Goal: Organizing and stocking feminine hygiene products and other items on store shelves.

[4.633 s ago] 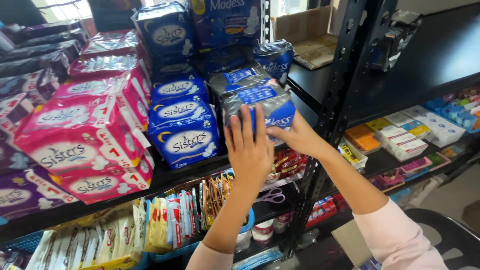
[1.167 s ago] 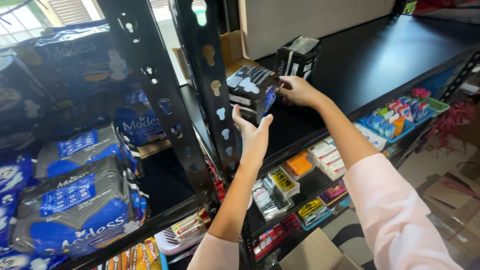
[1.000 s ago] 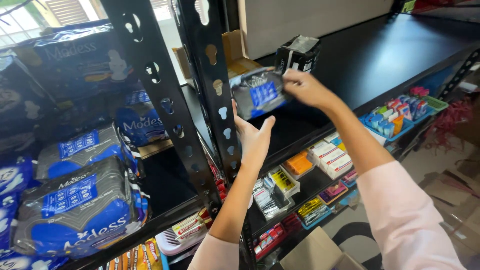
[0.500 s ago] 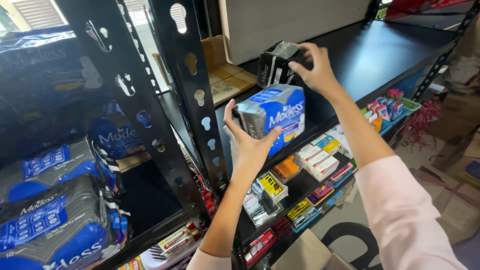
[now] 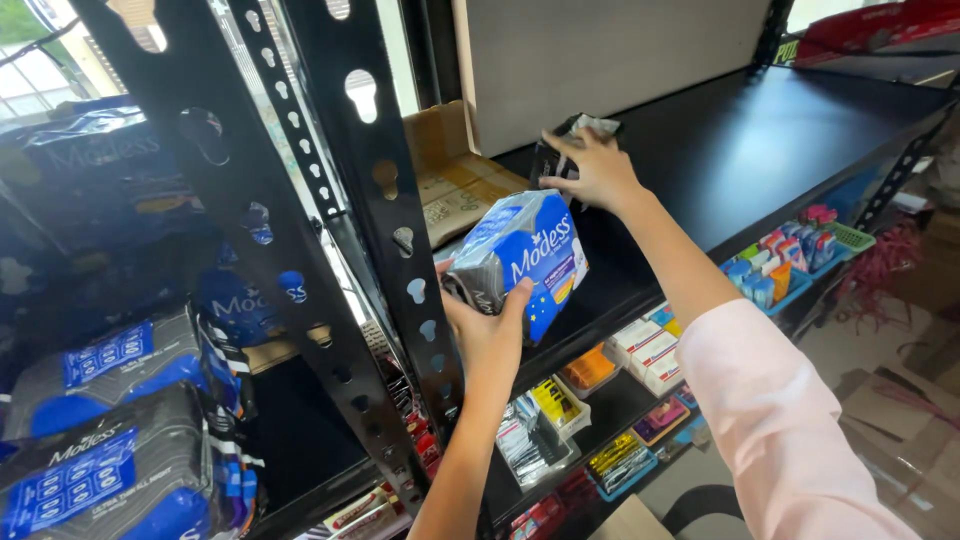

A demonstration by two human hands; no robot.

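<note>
My left hand (image 5: 487, 327) grips a blue and white soft pack (image 5: 526, 260) from below, holding it tilted at the front of a black metal shelf (image 5: 760, 150). My right hand (image 5: 592, 168) reaches further back and rests on a dark pack (image 5: 560, 148) that stands near the shelf's rear left corner. A pink sleeve covers my right arm.
Black perforated uprights (image 5: 385, 200) stand left of the hands. Blue and grey packs (image 5: 100, 440) fill the shelves at the left. A flattened cardboard box (image 5: 455, 185) lies behind the uprights. Small trays of coloured boxes (image 5: 650, 350) sit on the shelf below.
The view swung from the left rack to the black shelf. The blue pack passed from my right hand into my left, and my right hand moved back onto the dark pack.
</note>
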